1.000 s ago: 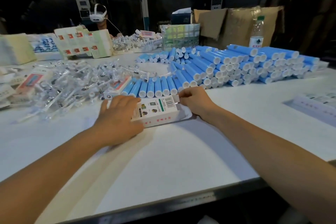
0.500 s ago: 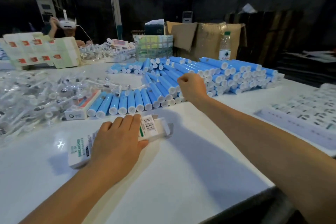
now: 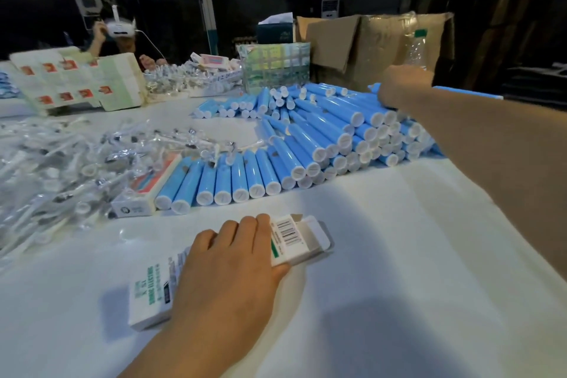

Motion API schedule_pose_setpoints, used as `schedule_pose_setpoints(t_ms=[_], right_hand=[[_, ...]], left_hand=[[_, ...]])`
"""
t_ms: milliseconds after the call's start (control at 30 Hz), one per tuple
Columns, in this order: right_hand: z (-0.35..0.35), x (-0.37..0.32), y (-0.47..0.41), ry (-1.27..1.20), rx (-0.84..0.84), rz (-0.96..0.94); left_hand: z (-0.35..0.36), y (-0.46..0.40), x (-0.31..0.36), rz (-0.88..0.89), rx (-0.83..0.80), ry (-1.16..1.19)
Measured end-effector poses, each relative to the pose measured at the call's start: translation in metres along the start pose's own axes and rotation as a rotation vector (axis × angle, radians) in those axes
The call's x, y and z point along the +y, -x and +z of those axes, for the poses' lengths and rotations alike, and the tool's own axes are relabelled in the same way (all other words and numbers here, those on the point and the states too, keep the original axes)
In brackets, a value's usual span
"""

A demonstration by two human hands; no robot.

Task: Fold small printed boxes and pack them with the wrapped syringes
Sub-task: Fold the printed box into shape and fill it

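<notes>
Printed box (image 3: pixel 288 239), a small white card carton with a barcode and green lettering, lies flat on the smooth white worktop (image 3: pixel 399 301) near the front edge, its far-right end open with a rounded tuck flap sticking out. The left hand (image 3: pixel 227 273) lies over the middle of it, fingers laid across the top face and thumb tucked at the near side, gripping the carton so that only its two ends show either side of the hand. Well apart from it, at the far right, the right hand (image 3: pixel 399 89) reaches onto the top of a heap of blue tubes (image 3: pixel 322 138), smooth cylinders with white round end caps; its fingers curl down among them, but whether they actually hold one cannot be told. A neat row of the same tubes lies just beyond the box, side by side. To the left is a loose, glinting pile of wrapped syringes (image 3: pixel 61 169) in clear crinkled film, with a second closed carton (image 3: pixel 147 190) lying at its near-right edge, beside the row. Farther back stand flat printed card sheets (image 3: pixel 82 83) and brown cardboard cartons (image 3: pixel 368 40).
</notes>
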State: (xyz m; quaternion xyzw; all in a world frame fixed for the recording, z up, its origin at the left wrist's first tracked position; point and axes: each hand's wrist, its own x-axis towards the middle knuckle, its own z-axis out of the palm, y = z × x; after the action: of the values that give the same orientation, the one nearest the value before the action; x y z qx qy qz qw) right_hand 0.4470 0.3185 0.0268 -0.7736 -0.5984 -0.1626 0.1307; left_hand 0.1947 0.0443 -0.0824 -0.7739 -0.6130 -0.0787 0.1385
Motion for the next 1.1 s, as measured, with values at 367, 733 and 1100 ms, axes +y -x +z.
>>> schedule_pose_setpoints(t_ms=[367,733,1100], right_hand=[[-0.075,-0.012,0.103,-1.267,0.138,-0.191],[-0.023,-0.034,0.237,-1.968,-0.243,0.168],[-0.011,-0.046,0.270,-1.620,-0.312,-0.102]], left_hand=[[0.010,-0.005,-0.007,-0.081,0.168,-0.029],[-0.003,0.012,-0.010,-0.206,0.293,-0.054],[-0.007,0.013,-0.003,-0.217,0.293,-0.065]])
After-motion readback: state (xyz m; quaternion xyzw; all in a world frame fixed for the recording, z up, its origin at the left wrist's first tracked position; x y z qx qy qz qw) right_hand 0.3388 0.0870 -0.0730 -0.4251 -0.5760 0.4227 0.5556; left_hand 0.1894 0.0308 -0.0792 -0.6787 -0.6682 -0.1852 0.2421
